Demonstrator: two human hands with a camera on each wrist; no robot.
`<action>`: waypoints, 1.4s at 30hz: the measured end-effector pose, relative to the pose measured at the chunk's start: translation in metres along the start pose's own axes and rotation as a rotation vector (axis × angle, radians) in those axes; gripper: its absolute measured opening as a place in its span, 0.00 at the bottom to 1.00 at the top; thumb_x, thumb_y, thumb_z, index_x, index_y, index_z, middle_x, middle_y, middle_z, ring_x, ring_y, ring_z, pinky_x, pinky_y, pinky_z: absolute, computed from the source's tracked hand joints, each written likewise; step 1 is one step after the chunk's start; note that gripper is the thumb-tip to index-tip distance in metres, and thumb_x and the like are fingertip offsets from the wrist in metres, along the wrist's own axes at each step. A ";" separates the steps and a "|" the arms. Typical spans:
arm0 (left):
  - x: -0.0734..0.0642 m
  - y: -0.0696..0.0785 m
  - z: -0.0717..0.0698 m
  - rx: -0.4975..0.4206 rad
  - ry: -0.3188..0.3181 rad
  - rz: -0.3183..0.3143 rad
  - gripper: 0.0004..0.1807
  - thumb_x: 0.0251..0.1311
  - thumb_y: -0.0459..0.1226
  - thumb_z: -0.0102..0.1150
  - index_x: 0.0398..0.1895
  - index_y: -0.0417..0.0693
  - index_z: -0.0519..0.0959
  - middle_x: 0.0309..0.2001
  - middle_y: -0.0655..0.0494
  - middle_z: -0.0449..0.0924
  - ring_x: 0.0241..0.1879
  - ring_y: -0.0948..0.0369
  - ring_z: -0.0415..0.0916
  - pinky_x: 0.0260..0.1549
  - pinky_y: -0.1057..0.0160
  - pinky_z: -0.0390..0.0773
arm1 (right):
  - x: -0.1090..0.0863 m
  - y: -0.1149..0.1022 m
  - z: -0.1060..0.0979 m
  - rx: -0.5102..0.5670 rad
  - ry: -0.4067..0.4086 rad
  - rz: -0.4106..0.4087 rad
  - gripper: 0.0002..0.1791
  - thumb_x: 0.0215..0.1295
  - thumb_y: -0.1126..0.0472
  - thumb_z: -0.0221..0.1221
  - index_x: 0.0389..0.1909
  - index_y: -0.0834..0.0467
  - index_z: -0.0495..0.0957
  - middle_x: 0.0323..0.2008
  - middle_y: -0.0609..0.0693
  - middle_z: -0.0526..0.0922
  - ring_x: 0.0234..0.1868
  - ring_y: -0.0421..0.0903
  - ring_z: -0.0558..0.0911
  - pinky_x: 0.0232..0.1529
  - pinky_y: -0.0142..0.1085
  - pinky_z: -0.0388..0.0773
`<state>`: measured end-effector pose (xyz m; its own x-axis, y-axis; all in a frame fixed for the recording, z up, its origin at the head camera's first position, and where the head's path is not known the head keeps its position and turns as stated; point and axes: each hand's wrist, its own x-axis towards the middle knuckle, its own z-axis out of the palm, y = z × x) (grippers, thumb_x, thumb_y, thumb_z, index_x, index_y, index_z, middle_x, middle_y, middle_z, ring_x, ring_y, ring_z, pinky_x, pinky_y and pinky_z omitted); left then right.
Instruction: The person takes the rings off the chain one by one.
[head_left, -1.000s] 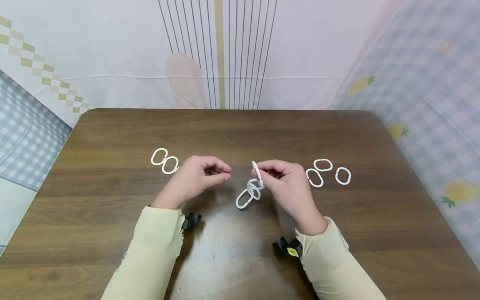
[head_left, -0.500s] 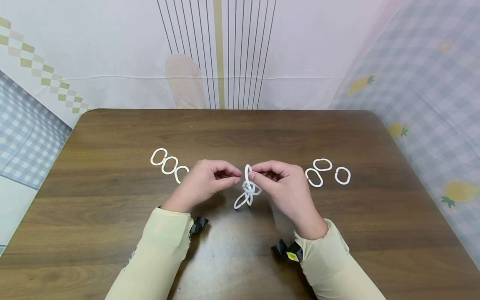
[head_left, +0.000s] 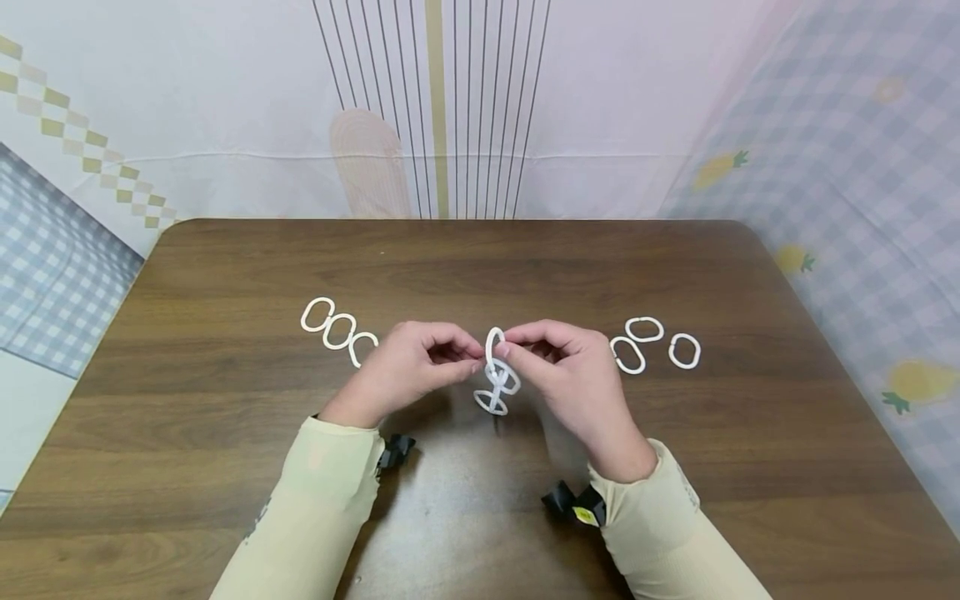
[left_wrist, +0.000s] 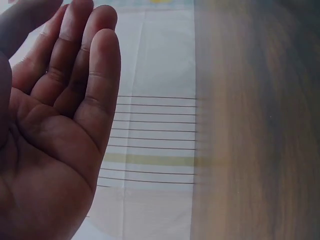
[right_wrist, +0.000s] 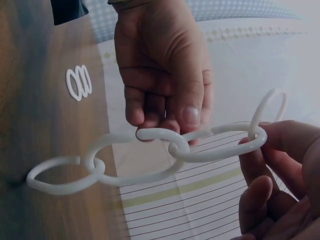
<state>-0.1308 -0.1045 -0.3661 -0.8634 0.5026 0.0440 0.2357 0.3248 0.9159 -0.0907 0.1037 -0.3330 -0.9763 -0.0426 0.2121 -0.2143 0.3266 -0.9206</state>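
Observation:
A short chain of white oval links hangs just above the table between my hands. My right hand pinches its uppermost link between thumb and index finger. In the right wrist view the chain stretches across the frame, and its end link has a gap in its ring. My left hand hovers beside the chain, fingertips close to the upper links; whether they touch cannot be told. Its fingers look nearly straight in the left wrist view, with no link visible there.
Three loose white links lie in a slanting row on the wooden table, left of my left hand. Right of my right hand lie three more. A patterned cloth hangs behind the table.
My left hand has moved right, up close to the chain, uncovering the third loose link on the left. The chain has shifted slightly left, and its lower links have swung and turned.

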 end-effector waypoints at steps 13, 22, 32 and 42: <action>-0.003 0.006 0.004 -0.007 -0.030 0.000 0.05 0.55 0.37 0.74 0.29 0.52 0.84 0.28 0.63 0.84 0.31 0.63 0.79 0.36 0.63 0.79 | 0.000 -0.001 -0.002 0.006 0.063 0.017 0.06 0.55 0.66 0.73 0.34 0.59 0.88 0.27 0.50 0.86 0.24 0.41 0.76 0.26 0.29 0.73; -0.005 0.009 0.004 -0.069 -0.053 -0.002 0.06 0.53 0.41 0.76 0.31 0.55 0.86 0.30 0.62 0.86 0.31 0.61 0.81 0.33 0.63 0.79 | 0.000 0.000 -0.001 0.054 0.108 0.032 0.06 0.55 0.65 0.74 0.33 0.59 0.87 0.25 0.46 0.84 0.24 0.41 0.75 0.25 0.29 0.71; -0.004 0.012 0.006 -0.064 -0.018 0.025 0.13 0.48 0.42 0.80 0.33 0.50 0.85 0.30 0.61 0.85 0.31 0.61 0.82 0.39 0.53 0.83 | 0.000 -0.001 -0.001 0.071 0.139 0.033 0.07 0.55 0.66 0.74 0.33 0.60 0.87 0.25 0.45 0.83 0.25 0.42 0.74 0.26 0.29 0.71; -0.004 0.011 0.006 -0.038 0.008 0.038 0.11 0.49 0.42 0.79 0.31 0.51 0.84 0.30 0.61 0.84 0.32 0.62 0.81 0.39 0.53 0.83 | 0.000 -0.002 0.000 0.094 0.139 0.026 0.07 0.54 0.67 0.74 0.33 0.60 0.86 0.25 0.45 0.83 0.25 0.42 0.74 0.26 0.29 0.71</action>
<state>-0.1223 -0.0977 -0.3588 -0.8579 0.5073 0.0817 0.2510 0.2750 0.9281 -0.0900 0.1030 -0.3317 -0.9694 0.0975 0.2253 -0.1974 0.2361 -0.9515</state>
